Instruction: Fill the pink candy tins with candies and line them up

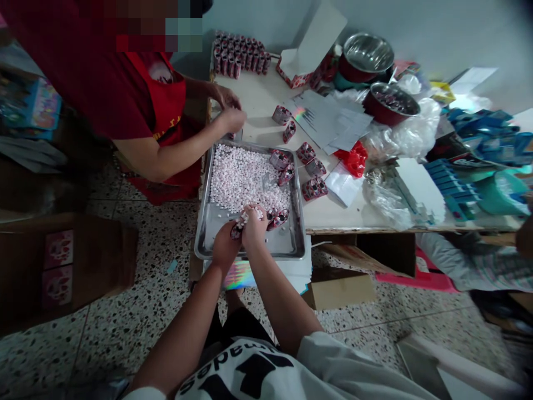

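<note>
Over the near part of a metal tray (200, 222), my left hand (226, 244) is closed around a small dark red printed container (236, 231). My right hand (255, 230) is cupped against it, with a heap of small white pellets (252, 214) in its fingers. Many more pale pellets (245, 175) cover the far part of the tray. Just right of my right hand, a few similar printed containers (277, 219) stand in the tray. Others (280, 159) sit among the pellets at its far right corner.
A co-worker in a red apron (166, 105) stands at the left, hands (231, 114) together beyond the tray. More printed containers (314, 189) stand right of the tray, with rows (239, 55) at the back. Metal bowls (368, 55), papers (333, 119) and plastic bags crowd the table's right.
</note>
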`<state>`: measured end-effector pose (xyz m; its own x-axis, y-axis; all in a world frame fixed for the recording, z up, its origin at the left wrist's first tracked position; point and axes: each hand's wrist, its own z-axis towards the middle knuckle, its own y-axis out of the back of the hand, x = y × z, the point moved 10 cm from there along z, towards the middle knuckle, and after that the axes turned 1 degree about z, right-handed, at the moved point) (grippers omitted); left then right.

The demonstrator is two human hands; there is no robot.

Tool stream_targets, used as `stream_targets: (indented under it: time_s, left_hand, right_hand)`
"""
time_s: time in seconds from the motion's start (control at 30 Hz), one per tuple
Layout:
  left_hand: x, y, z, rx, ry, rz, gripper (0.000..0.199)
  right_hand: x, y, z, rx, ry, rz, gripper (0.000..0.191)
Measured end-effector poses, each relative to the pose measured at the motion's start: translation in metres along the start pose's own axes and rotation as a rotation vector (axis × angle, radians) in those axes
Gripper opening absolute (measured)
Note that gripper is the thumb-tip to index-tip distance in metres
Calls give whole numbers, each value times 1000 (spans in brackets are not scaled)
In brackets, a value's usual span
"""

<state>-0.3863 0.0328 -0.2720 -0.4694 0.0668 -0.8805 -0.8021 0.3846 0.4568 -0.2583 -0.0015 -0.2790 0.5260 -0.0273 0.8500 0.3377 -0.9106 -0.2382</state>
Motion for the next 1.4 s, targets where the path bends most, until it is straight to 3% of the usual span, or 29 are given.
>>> stream_targets:
  time_s: [0.33, 0.53, 0.83, 1.03, 1.23, 1.4]
  left_hand:
    - [5, -1, -4, -1, -51, -8, 37]
    - [-4, 3, -4, -11, -115, -22, 34]
    - [-3, 4, -4, -2, -99, -29, 36]
    - [-7, 9, -6, -42, -132, -74, 32]
    - [-6, 8, -6, -22, -140, -35, 47]
    - [-12, 7, -6, -5, -206, -65, 39]
  right_hand:
    - [-1, 9, -4, 32, 83, -2, 23]
    - [-2, 10, -4, 82, 152, -51, 22]
    - [-3, 16, -10, 33, 147, -192, 26]
    - [-3, 10, -14, 99, 188, -105, 19]
    - [-4, 12, -15, 75, 189, -64, 16]
    - [1, 10, -18, 63, 177, -51, 23]
